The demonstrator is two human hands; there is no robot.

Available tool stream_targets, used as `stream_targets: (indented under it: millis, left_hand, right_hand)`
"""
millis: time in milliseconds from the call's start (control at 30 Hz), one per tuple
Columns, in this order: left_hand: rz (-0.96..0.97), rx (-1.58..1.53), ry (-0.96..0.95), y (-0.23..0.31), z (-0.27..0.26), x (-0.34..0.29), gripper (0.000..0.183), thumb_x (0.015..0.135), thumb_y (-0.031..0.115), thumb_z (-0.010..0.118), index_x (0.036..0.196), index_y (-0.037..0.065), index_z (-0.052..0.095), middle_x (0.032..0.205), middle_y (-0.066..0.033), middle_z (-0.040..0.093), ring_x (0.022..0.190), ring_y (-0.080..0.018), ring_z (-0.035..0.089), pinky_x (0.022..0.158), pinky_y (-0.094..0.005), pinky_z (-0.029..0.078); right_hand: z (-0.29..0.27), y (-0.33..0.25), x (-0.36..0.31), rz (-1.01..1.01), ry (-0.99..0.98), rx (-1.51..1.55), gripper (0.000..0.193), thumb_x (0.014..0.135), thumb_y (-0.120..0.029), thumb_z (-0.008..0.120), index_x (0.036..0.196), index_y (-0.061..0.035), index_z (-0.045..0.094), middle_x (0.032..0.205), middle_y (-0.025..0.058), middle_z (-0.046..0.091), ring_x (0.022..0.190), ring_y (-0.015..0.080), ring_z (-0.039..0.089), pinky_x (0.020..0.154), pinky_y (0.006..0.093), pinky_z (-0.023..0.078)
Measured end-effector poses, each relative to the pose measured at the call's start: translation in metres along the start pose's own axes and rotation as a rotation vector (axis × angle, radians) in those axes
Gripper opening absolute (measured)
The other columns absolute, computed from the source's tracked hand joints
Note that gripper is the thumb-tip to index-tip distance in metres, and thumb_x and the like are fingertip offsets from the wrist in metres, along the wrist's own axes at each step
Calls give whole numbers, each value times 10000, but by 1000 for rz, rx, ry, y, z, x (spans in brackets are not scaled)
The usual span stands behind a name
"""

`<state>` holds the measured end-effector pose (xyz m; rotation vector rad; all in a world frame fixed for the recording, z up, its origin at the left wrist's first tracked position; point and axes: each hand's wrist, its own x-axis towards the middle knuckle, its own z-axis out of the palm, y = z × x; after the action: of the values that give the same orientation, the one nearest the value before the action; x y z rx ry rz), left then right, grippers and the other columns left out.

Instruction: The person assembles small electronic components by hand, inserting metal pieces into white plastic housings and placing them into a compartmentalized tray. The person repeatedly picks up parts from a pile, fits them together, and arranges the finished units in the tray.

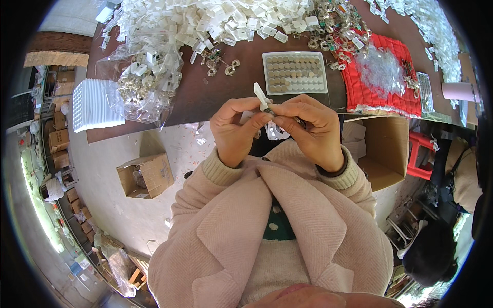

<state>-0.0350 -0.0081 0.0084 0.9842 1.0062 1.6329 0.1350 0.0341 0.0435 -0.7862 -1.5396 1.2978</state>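
Note:
Both hands meet in front of my chest, just off the near edge of the table. My left hand (237, 127) is closed, thumb and fingers pinching a small white plastic piece (260, 94) from its left side. My right hand (312, 126) is closed at the other side of the same piece, fingertips pressed near its lower end. Something small and dark shows between the fingertips, too hidden to name. Just beyond the hands lies a white tray (322, 90) with rows of round tan-grey discs; some pockets of its lower rows hold none.
White plastic pieces (221, 20) heap along the table's back, with coiled-wire parts (328, 31) beside them. A filled clear bag (149, 82) and stacked white trays (97, 104) stand left. Clear plastic bits (380, 71) lie on red cloth (354, 95). Cardboard boxes (158, 174) and a red stool (420, 154) stand below.

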Motion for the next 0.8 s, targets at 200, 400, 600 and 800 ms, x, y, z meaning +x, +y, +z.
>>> stream_targets:
  millis: [200,400,600,800]
  left_hand:
    - [48,-44,85,-5,11,-5,282,873,-55,730,1130,-16,621,998,-89,694,800,-80,619,654,-200,511]
    - [104,-21,65,-8,12,-5,263,900,-65,692,1141,-15,597,1070,-114,694,915,-109,634,798,-233,527]
    - [49,-180,68,-5,14,-3,189,934,2,670,1102,22,585,1114,-211,698,770,-92,615,664,-208,497]
    - [-149,-518,51,-10,6,-2,173,944,37,673,1098,48,596,1080,-151,705,679,-56,491,584,-196,385]
  right_hand:
    - [9,-5,-1,55,67,-69,277,826,71,718,1087,-21,732,896,67,684,738,90,618,635,220,484]
    - [10,-10,-2,69,102,-107,195,853,95,673,1026,8,656,884,37,653,731,54,576,634,193,450]
    - [3,1,8,301,28,310,148,863,78,690,943,-6,598,829,6,626,738,52,579,660,199,470]
    - [16,4,3,161,53,237,212,847,83,702,1033,-9,657,846,18,670,782,63,621,715,208,499]
